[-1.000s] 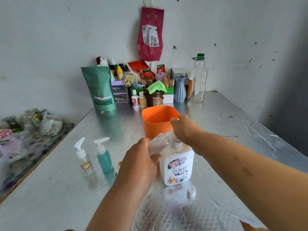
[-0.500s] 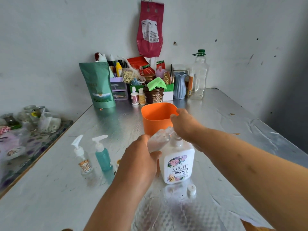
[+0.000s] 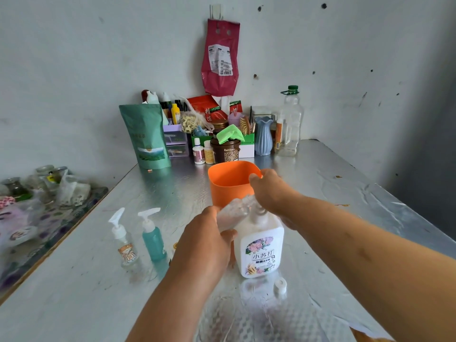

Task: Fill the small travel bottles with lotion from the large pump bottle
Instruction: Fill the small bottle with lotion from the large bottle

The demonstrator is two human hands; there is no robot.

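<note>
Right hand (image 3: 271, 191) sits slightly higher on the pump bottle (image 3: 259, 253) than 1 s ago.

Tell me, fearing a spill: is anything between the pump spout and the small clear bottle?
Nothing visible. The left hand holds the clear travel bottle tilted against the pump bottle's head; the right hand covers the spout.

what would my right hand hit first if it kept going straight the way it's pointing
Probably the orange cup: the right hand points at it over the pump bottle, fingertips by its rim, though depth is unclear.
</note>
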